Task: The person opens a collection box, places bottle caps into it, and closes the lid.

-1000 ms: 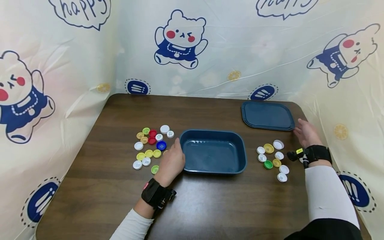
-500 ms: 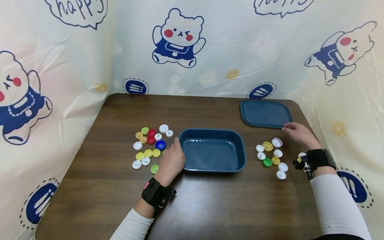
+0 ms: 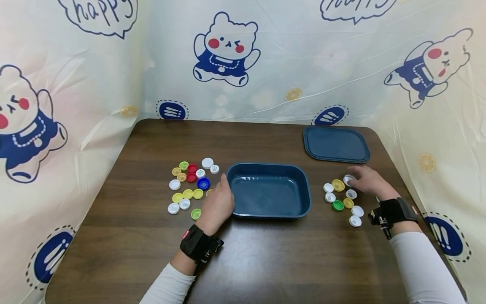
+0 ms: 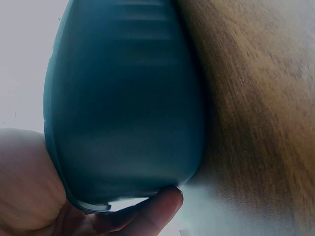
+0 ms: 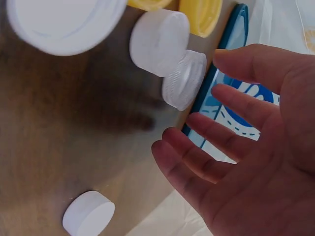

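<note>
A dark blue rectangular container point(image 3: 269, 214) stands on the table's middle with nothing in it. My left hand point(image 3: 216, 204) rests against its left end; in the left wrist view, fingers point(image 4: 165, 209) touch the outer wall, and none reach inside. My right hand point(image 3: 370, 183) hovers over the right-hand bottle caps, its fingertips by a white bottle cap point(image 3: 347, 180). In the right wrist view the fingers are spread and loosely bent, holding nothing, near a ribbed white cap point(image 5: 184, 81). A yellow cap point(image 3: 338, 185) and a green cap point(image 3: 337, 205) lie close by.
At the back right lies a flat blue lid point(image 3: 336, 145). Left of the container, several caps are scattered, among them a blue cap point(image 3: 203, 183) and a red cap point(image 3: 191, 177). A printed bear curtain point(image 3: 273, 97) surrounds the brown table point(image 3: 265, 261).
From beside the lid's right corner, my right hand has moved left and towards me, over the right-hand caps. My left hand stays at the container.
</note>
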Demonstrator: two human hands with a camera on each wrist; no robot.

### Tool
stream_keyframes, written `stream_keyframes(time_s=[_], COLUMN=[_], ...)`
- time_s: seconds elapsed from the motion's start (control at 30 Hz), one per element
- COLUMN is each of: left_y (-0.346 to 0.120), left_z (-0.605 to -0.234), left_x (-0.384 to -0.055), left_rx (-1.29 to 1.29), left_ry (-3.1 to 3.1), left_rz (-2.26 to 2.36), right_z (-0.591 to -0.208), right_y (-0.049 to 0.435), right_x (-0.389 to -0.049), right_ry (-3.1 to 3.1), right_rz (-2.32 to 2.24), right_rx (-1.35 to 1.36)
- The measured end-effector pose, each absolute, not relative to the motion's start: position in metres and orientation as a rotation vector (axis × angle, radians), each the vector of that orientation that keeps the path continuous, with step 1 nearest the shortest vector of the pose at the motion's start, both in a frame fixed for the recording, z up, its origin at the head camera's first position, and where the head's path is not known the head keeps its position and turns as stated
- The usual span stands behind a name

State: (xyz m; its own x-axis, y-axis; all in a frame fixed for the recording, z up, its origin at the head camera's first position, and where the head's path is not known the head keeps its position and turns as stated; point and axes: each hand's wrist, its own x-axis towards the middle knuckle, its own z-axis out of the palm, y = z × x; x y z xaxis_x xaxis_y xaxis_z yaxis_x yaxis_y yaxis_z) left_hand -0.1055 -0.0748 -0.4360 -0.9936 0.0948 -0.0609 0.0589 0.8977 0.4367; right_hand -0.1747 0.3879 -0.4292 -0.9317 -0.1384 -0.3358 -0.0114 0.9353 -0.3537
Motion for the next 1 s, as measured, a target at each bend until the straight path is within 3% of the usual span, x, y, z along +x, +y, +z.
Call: stream_keyframes(time_s=[1.0], left_y=[-0.0737], left_z=[-0.4352], left_x=[-0.1063], left_rx=[0.096], left_ry=[2.965], left_rz=[0.673], right_z=[-0.4309], right_y=[0.3788], right_x=[-0.177], right_ry=[2.81], right_rz=[-0.411], right_rx=[-0.149])
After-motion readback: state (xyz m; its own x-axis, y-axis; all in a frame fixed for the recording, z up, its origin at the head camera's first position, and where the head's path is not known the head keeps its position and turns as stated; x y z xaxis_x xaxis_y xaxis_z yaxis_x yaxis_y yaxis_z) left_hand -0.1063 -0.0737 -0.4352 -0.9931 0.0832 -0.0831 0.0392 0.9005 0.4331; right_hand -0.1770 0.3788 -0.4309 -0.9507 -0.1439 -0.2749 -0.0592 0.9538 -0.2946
